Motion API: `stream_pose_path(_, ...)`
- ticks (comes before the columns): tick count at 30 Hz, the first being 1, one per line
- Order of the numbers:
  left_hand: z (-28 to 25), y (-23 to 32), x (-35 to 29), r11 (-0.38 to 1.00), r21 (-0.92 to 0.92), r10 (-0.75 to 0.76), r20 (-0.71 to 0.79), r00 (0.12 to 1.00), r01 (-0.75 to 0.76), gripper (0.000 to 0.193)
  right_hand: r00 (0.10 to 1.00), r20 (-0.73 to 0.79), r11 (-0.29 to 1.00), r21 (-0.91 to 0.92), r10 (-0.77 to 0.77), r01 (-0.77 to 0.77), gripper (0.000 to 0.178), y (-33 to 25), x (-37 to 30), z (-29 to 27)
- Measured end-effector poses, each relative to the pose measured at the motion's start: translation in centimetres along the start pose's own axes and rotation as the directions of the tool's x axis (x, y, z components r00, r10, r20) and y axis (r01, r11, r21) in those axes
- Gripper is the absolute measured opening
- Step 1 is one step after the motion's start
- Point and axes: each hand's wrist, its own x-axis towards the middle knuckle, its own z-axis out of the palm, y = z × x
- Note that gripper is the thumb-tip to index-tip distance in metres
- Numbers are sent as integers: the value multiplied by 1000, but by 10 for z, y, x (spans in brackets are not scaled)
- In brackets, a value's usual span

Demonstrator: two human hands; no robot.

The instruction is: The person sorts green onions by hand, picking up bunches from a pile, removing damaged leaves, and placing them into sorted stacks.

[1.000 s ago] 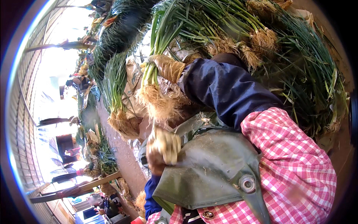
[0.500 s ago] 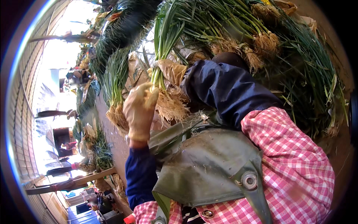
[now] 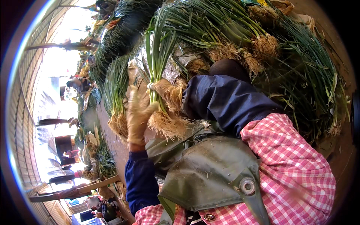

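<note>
the gloved right hand (image 3: 167,92), near the center of the frame, is gripping a bunch of spring onions (image 3: 156,67), its fingers closing around the pale stems. leaves are pointing toward the top edge, and roots (image 3: 168,124) are hanging below the grip. the gloved left hand (image 3: 138,116) is blurring just left of the bunch, fingers extending upward and thumb spreading; whether it is touching, i cannot tell. more spring onions (image 3: 217,22) are lying at upper right.

Tan gloves (image 3: 167,92), center-left. Creased navy lower sleeves (image 3: 228,99), pink-and-white checked shirt (image 3: 296,165) above, lower right. Olive-green apron (image 3: 210,165), lower center, dirt-specked, with round metal eyelet (image 3: 247,186); dark round button (image 3: 209,217) near bottom edge.
</note>
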Motion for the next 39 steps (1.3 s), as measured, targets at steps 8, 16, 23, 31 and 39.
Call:
stream_pose_path(8, 43, -85, 59, 976, -104, -200, -69, 977, 192, 37, 946, -29, 934, -169, -324, 315, 39, 32, 58, 8)
stream_pose_path(16, -43, -69, 58, 892, -210, -375, 150, 915, 401, 22, 922, 383, 999, 28, -53, 45, 40, -8, 12, 21)
stream_pose_path(23, 16, -26, 42, 607, 766, -217, -96, 971, 212, 53, 969, 220, 934, 312, 109, -176, 28, -13, -7, 1)
stream_pose_path(31, 7, -64, 32, 904, -352, -268, -19, 963, 245, 57, 959, 273, 890, 451, -69, -64, 26, -8, -8, 23)
stream_pose_path(39, -63, -31, 47, 909, -342, -239, 36, 970, 237, 25, 929, 211, 931, -142, -305, 337, 36, -64, -19, 14)
